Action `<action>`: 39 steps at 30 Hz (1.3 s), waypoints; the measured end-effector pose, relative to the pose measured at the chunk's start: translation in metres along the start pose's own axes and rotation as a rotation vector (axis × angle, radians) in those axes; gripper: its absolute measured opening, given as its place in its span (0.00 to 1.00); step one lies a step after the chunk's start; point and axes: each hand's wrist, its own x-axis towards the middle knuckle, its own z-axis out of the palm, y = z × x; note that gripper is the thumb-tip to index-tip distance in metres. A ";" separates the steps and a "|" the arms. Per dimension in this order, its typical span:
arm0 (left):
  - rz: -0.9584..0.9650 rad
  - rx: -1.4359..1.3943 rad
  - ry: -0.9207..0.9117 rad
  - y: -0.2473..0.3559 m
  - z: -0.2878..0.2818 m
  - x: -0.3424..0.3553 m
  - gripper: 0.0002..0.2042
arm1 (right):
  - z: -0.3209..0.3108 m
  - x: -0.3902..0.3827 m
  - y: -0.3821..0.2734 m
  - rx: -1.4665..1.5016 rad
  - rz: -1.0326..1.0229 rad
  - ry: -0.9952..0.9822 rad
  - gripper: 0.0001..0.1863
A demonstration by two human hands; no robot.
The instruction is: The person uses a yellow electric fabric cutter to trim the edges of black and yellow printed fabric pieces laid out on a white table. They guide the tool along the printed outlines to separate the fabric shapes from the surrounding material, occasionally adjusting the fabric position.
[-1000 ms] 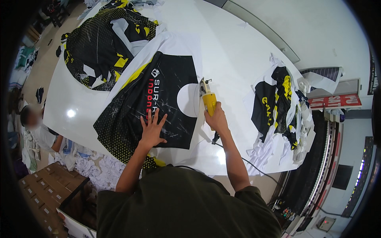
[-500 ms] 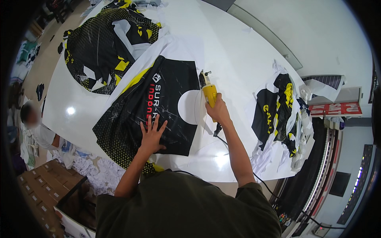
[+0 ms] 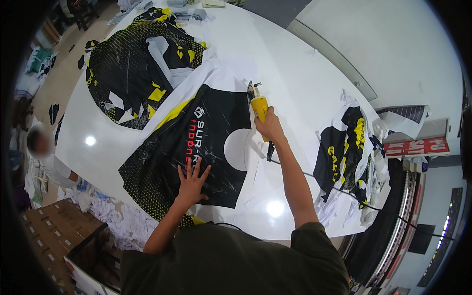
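My left hand (image 3: 193, 184) lies with fingers spread on a black printed fabric panel (image 3: 221, 110), which has lettering, a dotted yellow side and a white half-round area along its right edge. My right hand (image 3: 268, 125) grips a yellow electric cutter (image 3: 259, 105) with a metal head, held at the panel's upper right edge, its black cord trailing rightward. A white layer (image 3: 212, 69) shows along the panel's upper left side.
A heap of black-and-yellow fabric (image 3: 125, 66) lies at upper left of the white table (image 3: 290, 59), another pile of pieces (image 3: 346, 157) at right. A person (image 3: 54, 164) sits at left, near boxes (image 3: 54, 228) and scraps (image 3: 91, 206). A long machine (image 3: 386, 241) stands at right.
The cutter in my right hand has moved up along the panel's right edge, away from me, and its cord now crosses the right pile. My left hand still presses on the panel.
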 end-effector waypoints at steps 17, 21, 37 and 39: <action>-0.708 -0.169 0.498 -0.023 0.015 -0.020 0.39 | -0.048 -0.055 0.066 0.348 0.132 0.301 0.33; -0.651 0.116 0.393 0.005 -0.014 0.091 0.49 | -0.091 -0.158 0.105 0.573 0.209 0.309 0.23; 1.052 0.165 0.126 0.315 0.086 0.231 0.27 | -0.192 -0.359 0.267 0.815 0.474 0.565 0.24; 1.060 0.097 0.170 0.322 0.095 0.267 0.30 | -0.186 -0.360 0.280 0.696 0.567 0.600 0.25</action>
